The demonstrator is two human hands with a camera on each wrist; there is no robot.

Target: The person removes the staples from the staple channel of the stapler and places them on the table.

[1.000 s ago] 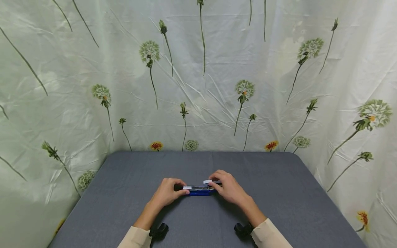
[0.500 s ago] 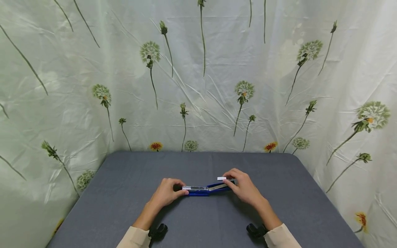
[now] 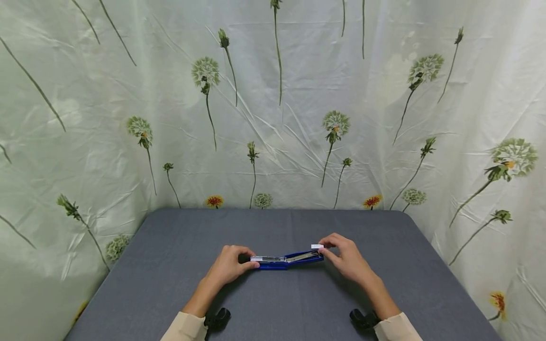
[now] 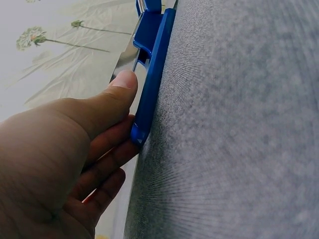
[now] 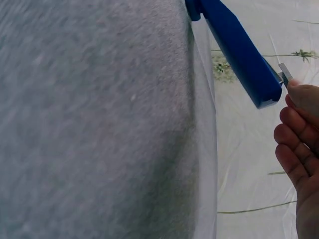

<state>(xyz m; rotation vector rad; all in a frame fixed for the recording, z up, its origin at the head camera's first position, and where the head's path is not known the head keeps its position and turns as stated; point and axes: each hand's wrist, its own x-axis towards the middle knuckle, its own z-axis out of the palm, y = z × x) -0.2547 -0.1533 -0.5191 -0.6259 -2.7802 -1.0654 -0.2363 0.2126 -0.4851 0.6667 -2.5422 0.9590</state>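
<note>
A blue stapler (image 3: 273,266) lies folded open on the grey table, its metal rail showing on the left part and its blue top arm (image 3: 305,257) slanting up to the right. My left hand (image 3: 230,263) grips the stapler's left end; in the left wrist view the thumb lies along the side of the blue base (image 4: 152,84), fingers behind it. My right hand (image 3: 343,258) pinches a small silvery-white strip of staples (image 3: 317,246) just above the raised end of the top arm. The right wrist view shows this staple strip (image 5: 285,72) between thumb and finger, the other fingers curled.
The grey cloth-covered table (image 3: 273,308) reaches out around both hands. Behind it hangs a pale curtain (image 3: 277,118) with printed flowers. Black straps with camera mounts (image 3: 219,319) sit at both wrists.
My right hand has moved right with the staple strip, from above the stapler's middle to the end of its top arm, which now shows fully. The left hand has stayed in place.
</note>
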